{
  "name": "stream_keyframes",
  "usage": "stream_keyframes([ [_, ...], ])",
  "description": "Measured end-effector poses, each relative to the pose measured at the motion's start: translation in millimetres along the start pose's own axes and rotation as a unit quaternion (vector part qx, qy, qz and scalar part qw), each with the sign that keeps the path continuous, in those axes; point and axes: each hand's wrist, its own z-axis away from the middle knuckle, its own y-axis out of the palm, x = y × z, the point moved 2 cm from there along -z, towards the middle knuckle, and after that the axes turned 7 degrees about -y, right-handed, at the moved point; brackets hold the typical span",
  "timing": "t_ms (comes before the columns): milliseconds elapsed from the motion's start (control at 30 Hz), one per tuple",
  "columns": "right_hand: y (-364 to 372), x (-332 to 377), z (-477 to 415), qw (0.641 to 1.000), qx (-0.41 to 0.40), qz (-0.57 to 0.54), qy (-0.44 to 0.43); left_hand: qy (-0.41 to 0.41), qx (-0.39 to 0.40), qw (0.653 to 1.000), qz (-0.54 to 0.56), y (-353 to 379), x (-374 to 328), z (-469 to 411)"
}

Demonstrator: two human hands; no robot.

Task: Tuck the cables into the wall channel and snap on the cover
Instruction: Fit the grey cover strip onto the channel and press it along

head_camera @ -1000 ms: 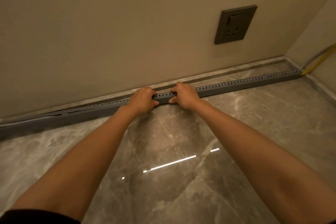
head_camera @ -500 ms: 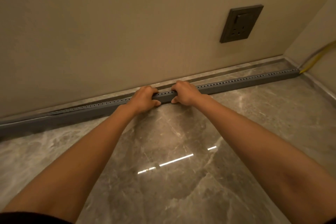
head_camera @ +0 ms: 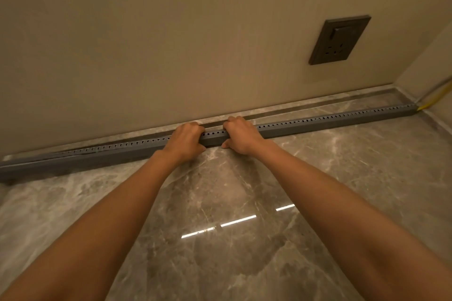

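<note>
We are gripping the cover with left hand and right hand, snapping it down. Next, we are likely pressing leftward.

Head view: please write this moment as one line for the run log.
left hand: grips grey channel | right hand: grips channel beside it | yellow cable: leaves channel's right end | phase: likely pressing

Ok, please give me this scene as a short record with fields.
left hand: grips the long grey slotted plastic channel at its middle
right hand: grips it beside the left
channel: lies on the glossy grey marble floor along the beige wall
cable: yellow cable shows at its right end, in the corner
socket: dark square wall socket, above right
</note>
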Motion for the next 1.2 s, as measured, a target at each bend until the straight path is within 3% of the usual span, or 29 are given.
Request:
stream_keyframes([
  [200,-2.3,1.3,0.1,1.0,0.0,-0.003,0.009,-0.01,-0.001,0.999,0.041,0.0,2.9,1.6],
  [467,-1.8,21.8,-8.8,0.994,0.016,-0.09,0.053,-0.039,0.027,0.991,0.125,-12.0,38.5,8.0],
  [667,9.0,57.0,-21.1,0.991,-0.002,-0.127,0.042,-0.05,0.016,0.993,0.106,-13.8,69.3,17.8],
  [833,14.7,57.3,-20.5,0.987,-0.043,-0.137,0.072,-0.039,-0.019,0.998,0.054,-10.1,59.7,22.5],
  [1200,17.5,62.2,-18.1,0.991,-0.065,-0.105,0.052,-0.039,-0.047,0.997,0.042,-11.0,56.1,24.4],
])
